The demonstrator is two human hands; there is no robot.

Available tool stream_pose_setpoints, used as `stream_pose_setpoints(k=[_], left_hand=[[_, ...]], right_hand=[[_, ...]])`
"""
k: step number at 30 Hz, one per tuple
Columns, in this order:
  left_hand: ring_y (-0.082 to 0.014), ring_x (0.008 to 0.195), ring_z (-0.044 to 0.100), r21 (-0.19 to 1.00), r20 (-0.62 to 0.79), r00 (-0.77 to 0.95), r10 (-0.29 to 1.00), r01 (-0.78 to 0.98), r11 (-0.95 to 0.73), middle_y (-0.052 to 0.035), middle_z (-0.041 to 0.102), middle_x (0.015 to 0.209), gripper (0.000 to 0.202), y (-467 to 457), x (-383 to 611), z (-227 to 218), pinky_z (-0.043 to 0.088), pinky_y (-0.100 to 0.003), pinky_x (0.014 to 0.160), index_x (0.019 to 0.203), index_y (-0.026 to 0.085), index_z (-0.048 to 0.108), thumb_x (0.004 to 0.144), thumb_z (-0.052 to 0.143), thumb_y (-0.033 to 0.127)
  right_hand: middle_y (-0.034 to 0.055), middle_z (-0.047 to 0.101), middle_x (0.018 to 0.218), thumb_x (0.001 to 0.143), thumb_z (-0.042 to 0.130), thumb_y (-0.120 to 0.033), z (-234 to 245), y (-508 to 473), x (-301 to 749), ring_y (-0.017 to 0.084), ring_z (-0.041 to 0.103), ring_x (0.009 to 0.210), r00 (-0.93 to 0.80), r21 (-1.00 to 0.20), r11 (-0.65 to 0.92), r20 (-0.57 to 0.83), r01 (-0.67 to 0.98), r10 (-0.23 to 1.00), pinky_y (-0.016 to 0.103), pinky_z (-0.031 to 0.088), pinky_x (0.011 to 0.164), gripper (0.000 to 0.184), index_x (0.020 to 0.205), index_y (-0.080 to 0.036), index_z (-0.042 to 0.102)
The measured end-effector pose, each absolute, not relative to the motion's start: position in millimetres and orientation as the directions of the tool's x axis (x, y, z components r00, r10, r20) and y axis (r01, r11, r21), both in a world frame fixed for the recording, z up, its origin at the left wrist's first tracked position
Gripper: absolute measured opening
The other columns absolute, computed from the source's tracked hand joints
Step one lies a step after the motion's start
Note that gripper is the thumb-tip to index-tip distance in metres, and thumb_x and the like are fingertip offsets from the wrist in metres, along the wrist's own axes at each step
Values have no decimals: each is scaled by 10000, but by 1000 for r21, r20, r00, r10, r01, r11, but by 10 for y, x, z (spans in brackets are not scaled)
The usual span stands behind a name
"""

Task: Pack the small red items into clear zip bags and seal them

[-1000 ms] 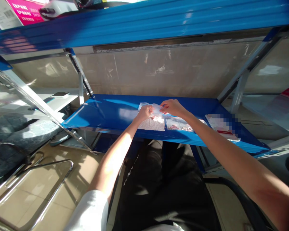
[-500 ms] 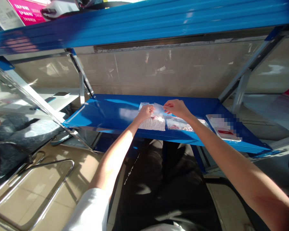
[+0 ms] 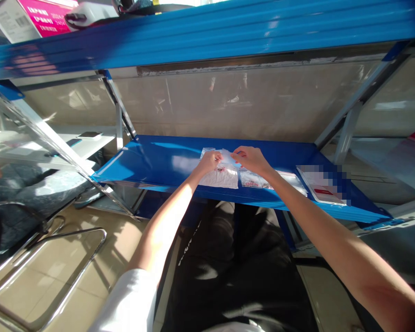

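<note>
Left hand (image 3: 208,162) and right hand (image 3: 251,160) partly hide a clear plastic bag (image 3: 224,159).

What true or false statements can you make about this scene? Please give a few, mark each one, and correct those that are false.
1. The left hand and the right hand both touch a clear plastic film. True.
2. The right hand rests on the printed papers. False: the printed papers lie apart from it, at the shelf's right end.
3. A white crinkled packet lies on the blue metal shelf. True.
4. The left arm has a long dark sleeve down to the wrist. False: the forearm is bare, and a white sleeve shows higher up the arm.
5. A clear bag with red contents lies to the right of the packet. True.
</note>
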State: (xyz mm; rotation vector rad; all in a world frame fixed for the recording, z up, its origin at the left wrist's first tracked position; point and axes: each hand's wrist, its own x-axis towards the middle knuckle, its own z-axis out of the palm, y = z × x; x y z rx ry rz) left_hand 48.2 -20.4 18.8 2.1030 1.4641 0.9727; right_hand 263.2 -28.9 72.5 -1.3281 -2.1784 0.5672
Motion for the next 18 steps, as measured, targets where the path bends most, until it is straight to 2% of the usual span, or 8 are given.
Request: stream_pose_setpoints(k=[2,4,9,12,16,18], left_hand=[[-172,780,709,662,307,211,928,653,-367,-75,789,963,182,-200,477,198,576,-298,830,862,170,734,824,591,64],[-180,804,719,656,303,214,929,660,-366,-75,790,943,187,-192,474,195,581,-293,817,865,170,743,833,585,75],[-194,868,726,653,311,185,932,671,-351,-97,789,994,225,-172,476,139,590,-295,814,972,162,758,854,578,97],[-185,856,723,669,326,145,934,662,-336,-90,779,994,269,-194,468,124,589,-300,835,1082,166,744,886,571,103],[-169,791,706,713,309,83,947,639,-289,-77,761,999,226,-284,454,174,576,-303,855,1103,183,731,921,605,139],[-177,754,699,744,287,27,958,623,-241,-67,754,917,189,-343,474,211,568,-319,855,1085,184,732,943,607,178]], right_hand=[[115,808,956,945,656,-470,683,-284,2629,258,769,878,-383,-602,428,211,674,899,309,577,753,347,1059,-159,759],[116,808,986,917,689,-461,639,-274,2629,267,766,899,-386,-596,433,214,676,897,314,578,754,359,1092,-156,762],[82,805,919,914,626,-285,564,-265,2616,233,766,796,-380,-555,441,230,705,896,296,565,750,199,979,-159,767],[71,795,854,907,593,-243,549,-273,2608,234,771,817,-341,-568,436,272,698,900,293,566,761,173,917,-166,747],[70,782,833,890,605,-265,549,-290,2622,246,781,810,-257,-737,353,247,576,934,300,593,697,135,897,-181,709],[72,776,834,866,640,-272,546,-296,2633,263,785,816,-161,-849,267,217,456,963,323,616,681,100,905,-194,688]])
